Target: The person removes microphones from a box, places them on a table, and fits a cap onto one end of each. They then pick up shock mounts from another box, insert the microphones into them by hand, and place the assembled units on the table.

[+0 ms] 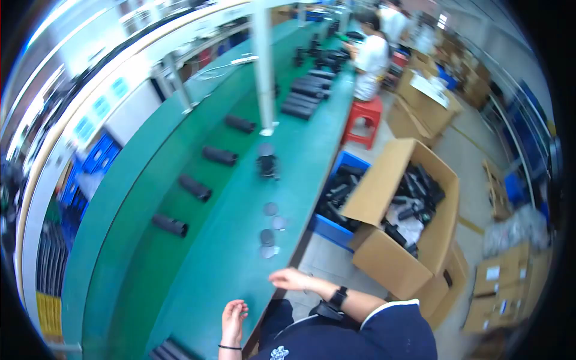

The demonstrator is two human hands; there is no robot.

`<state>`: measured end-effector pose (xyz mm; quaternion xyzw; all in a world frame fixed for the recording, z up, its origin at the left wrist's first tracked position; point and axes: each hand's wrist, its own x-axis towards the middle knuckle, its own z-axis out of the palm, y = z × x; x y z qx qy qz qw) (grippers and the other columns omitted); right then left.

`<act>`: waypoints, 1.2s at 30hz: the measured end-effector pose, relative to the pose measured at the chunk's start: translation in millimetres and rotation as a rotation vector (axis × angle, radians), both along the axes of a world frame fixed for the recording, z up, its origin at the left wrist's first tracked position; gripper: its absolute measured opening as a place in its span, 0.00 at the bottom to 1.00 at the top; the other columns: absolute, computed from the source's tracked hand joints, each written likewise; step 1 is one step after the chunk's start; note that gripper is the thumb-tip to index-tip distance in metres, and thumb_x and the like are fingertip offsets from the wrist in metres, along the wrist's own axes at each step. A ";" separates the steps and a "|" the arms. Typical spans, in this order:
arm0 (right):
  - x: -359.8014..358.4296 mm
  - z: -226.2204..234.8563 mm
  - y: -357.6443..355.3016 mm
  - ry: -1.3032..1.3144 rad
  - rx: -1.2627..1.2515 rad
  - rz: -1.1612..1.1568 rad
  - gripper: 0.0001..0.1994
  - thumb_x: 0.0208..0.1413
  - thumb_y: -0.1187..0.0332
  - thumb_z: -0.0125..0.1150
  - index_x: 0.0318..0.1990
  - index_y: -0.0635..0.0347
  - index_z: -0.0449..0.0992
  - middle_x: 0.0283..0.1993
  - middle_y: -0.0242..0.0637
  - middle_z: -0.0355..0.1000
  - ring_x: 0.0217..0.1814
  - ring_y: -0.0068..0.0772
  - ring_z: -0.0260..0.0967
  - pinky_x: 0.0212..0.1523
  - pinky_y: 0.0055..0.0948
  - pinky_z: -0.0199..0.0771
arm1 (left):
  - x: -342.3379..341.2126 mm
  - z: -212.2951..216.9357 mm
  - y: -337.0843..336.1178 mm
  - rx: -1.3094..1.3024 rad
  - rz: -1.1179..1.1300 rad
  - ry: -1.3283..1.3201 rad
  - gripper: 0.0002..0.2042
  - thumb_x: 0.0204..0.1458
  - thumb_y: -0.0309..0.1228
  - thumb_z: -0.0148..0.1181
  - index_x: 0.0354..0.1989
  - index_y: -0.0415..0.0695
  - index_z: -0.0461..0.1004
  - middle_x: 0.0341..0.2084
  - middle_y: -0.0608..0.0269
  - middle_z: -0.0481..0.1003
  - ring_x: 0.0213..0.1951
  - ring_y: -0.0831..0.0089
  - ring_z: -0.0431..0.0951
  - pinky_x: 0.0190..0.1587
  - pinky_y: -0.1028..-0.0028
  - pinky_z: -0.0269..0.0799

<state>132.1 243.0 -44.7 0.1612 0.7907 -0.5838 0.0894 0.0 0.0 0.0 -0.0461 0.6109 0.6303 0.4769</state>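
Observation:
My left hand (234,313) is raised over the near part of the green bench (201,279), its fingers loosely bent and nothing visible in them. Close to the bench's right edge, my right hand (289,279) reaches leftward with fingers loosely stretched, also seemingly holding nothing. Beyond it lie small round discs, among them a dark disc (267,237) and a pale disc (267,252). Farther up the bench stands a small black part (267,166) with a grey round top. A group of dark tubes (170,351) lies at the near left, partly cut off.
Several black cylinders (195,187) lie along the sunken green strip at left. A white post (264,72) rises from the bench. Right of it are a blue crate (333,231) and an open carton (441,240) of black parts. A co-worker (372,63) sits on a red stool (363,120).

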 end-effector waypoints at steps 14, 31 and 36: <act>391.7 -52.9 -152.7 -0.250 -0.137 -1.739 0.09 0.52 0.67 0.59 0.40 0.56 0.77 0.27 0.34 0.74 0.27 0.23 0.70 0.28 0.27 0.71 | 193.3 1.2 267.3 0.085 -1.258 -0.172 0.06 0.57 0.28 0.51 0.39 0.41 0.71 0.30 0.63 0.75 0.33 0.76 0.73 0.34 0.78 0.67; 724.2 -253.6 -245.5 0.277 -1.035 -2.620 0.09 0.55 0.66 0.56 0.42 0.56 0.76 0.33 0.35 0.74 0.29 0.28 0.73 0.30 0.26 0.75 | 593.2 -156.9 193.9 0.051 -2.665 0.465 0.14 0.53 0.33 0.58 0.45 0.39 0.71 0.35 0.60 0.76 0.37 0.70 0.75 0.41 0.75 0.72; 791.4 -330.5 -172.2 0.546 -1.150 -2.645 0.09 0.53 0.69 0.58 0.42 0.57 0.74 0.32 0.34 0.72 0.29 0.28 0.70 0.33 0.30 0.76 | 620.0 -184.9 181.7 0.453 -3.376 1.163 0.27 0.53 0.52 0.52 0.60 0.55 0.62 0.61 0.55 0.58 0.64 0.50 0.52 0.58 0.44 0.55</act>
